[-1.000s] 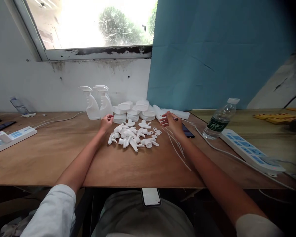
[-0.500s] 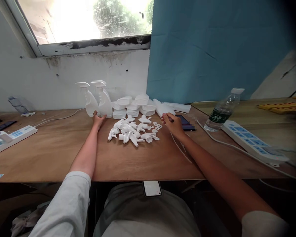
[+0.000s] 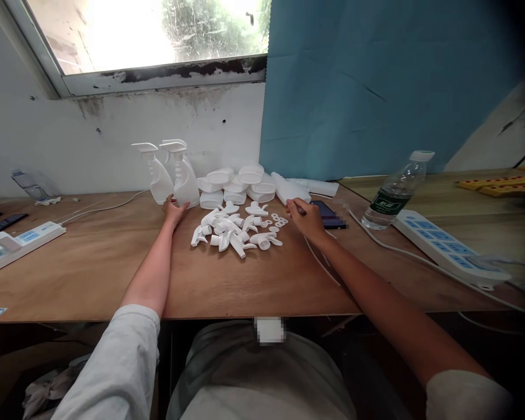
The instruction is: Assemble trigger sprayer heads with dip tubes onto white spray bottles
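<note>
My left hand (image 3: 174,210) rests on the table at the base of the upright white spray bottles (image 3: 186,181), its thumb and fingers apart and nothing held between them. My right hand (image 3: 305,216) is closed around a small dark, pen-like object (image 3: 301,211), beside the white rings (image 3: 280,220). Between my hands lies a loose pile of white trigger spray heads (image 3: 230,230). Behind the pile, white bottles without heads (image 3: 236,185) are stacked on their sides, and more lie to the right (image 3: 291,189).
A dark phone (image 3: 330,216) lies just behind my right hand. Further right stand a clear water bottle (image 3: 387,198) and a power strip (image 3: 446,248) with a white cable. Another power strip (image 3: 26,245) is at the left. The wall and window rise behind the table (image 3: 227,286).
The whole view has shifted slightly. Both hands keep their places beside the bottles and the rings.
</note>
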### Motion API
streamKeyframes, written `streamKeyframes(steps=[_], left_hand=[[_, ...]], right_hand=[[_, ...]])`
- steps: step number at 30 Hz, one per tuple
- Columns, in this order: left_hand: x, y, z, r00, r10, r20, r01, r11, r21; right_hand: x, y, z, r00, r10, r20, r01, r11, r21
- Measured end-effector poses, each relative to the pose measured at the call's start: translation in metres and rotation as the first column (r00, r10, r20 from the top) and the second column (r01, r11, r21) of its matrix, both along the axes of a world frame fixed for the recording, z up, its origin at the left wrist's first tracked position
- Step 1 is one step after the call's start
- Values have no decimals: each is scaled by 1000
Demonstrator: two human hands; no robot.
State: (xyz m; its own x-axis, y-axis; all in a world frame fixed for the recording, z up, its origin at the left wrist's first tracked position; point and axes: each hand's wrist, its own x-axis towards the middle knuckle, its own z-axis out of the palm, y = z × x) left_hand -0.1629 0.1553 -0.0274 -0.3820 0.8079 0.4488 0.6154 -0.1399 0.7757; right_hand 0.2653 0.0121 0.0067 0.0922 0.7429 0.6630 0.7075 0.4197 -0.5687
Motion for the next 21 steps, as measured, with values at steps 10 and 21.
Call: streamKeyframes(steps=[10,21], left_hand=[[8,-11,4,995,-100,-15,97,987,-131],[21,-51,9,983,-117,-145,157,937,311]], right_hand=[[-2,-5,2,999,30,-40,-30,1000,9],[1,-6,1,1000,-12,-8,12,999,45]])
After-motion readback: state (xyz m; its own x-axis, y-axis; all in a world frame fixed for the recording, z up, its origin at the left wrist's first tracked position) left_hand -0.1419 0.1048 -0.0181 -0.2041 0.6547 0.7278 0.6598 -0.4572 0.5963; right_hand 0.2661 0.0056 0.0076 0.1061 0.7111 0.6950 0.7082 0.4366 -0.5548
